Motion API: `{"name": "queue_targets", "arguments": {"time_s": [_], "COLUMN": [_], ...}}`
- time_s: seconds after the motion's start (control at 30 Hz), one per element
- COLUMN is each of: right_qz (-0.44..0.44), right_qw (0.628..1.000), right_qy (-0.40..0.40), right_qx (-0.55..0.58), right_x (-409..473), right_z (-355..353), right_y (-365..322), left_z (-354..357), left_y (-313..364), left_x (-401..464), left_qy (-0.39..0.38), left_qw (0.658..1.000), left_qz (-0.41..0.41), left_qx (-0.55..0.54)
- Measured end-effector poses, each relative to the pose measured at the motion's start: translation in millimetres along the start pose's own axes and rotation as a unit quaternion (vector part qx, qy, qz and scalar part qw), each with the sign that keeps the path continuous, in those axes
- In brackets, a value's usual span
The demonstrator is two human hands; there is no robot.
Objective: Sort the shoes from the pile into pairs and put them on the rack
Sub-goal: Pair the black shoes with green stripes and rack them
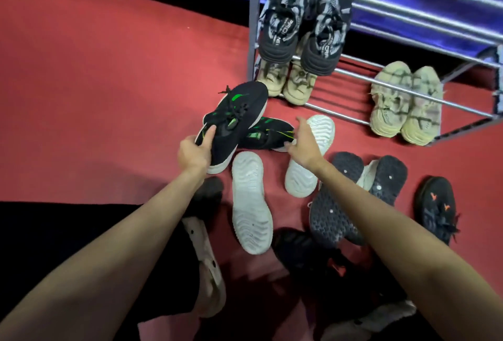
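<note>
My left hand (194, 151) grips the heel of a black shoe with green marks (239, 112), lifted off the red floor, toe pointing at the rack. Its matching black-and-green shoe (268, 134) lies on the floor just behind it. My right hand (302, 144) reaches over that shoe with fingers spread and holds nothing. The metal rack (381, 4) stands at the upper right. It carries a black-and-white pair (302, 27) on a middle bar, with one beige pair (288, 82) below it and another beige pair (405, 104) further right.
Two white-soled shoes (250, 202) (309, 158) lie sole up on the floor. Right of them lie dark grey shoes, sole up (334, 199), and a black shoe with orange marks (438, 207). A beige clog (206, 267) and more dark shoes (313, 261) lie near my legs.
</note>
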State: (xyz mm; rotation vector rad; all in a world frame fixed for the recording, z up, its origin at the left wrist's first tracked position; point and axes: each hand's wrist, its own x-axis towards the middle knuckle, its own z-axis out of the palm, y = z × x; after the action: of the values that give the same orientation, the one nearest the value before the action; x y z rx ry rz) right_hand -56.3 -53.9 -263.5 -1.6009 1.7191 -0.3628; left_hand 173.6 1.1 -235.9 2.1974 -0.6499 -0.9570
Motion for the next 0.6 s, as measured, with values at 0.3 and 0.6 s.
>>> {"name": "queue_targets", "arguments": {"time_s": [0.3,0.6], "right_qz": [-0.040,-0.060], "right_qw": [0.942,0.917], "right_qy": [-0.145,-0.103], "right_qx": [-0.301,-0.380], "right_x": [57.9,45.5], "right_z": [31.9,29.6], "right_y": [1.2,-14.2], "left_z": [5.3,10.5], "left_y": [-18.8,-12.7], "left_x": [25.7,20.7], "left_qy": [0.036,0.041], "left_qw": [0.999,0.996], "left_qz": [-0.032,-0.050], "left_qx": [-0.015,-0.066]}}
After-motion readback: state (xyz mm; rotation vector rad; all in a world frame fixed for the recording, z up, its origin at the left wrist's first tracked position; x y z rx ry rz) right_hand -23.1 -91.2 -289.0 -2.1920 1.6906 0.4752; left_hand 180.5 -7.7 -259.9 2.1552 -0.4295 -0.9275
